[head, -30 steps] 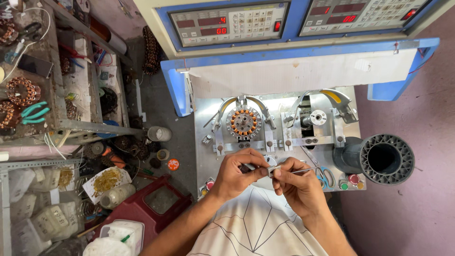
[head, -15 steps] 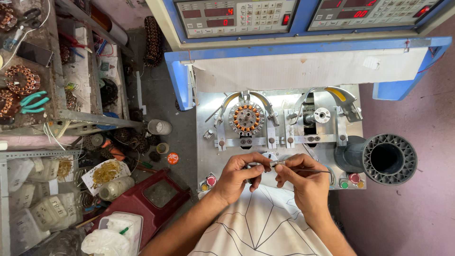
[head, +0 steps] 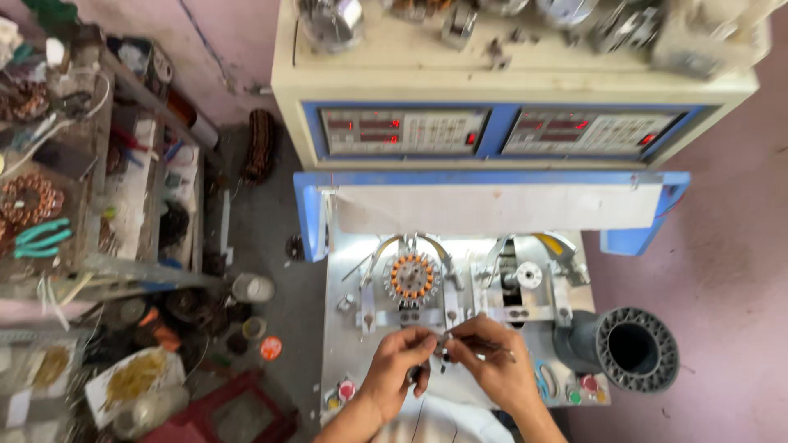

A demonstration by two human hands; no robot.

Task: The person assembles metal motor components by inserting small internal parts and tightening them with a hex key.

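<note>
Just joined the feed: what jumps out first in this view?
Both hands, left hand and right hand, meet low at centre, pinching a small metal piece over the steel machine bed. Just above sits a copper-wound stator; a black ribbed tube lies at right.

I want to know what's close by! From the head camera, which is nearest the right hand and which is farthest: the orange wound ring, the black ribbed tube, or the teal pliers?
From the right hand:
1. Orange wound ring, just above, on the metal plate.
2. Black ribbed tube, off to the right.
3. Teal pliers, far left on the shelf.
</note>
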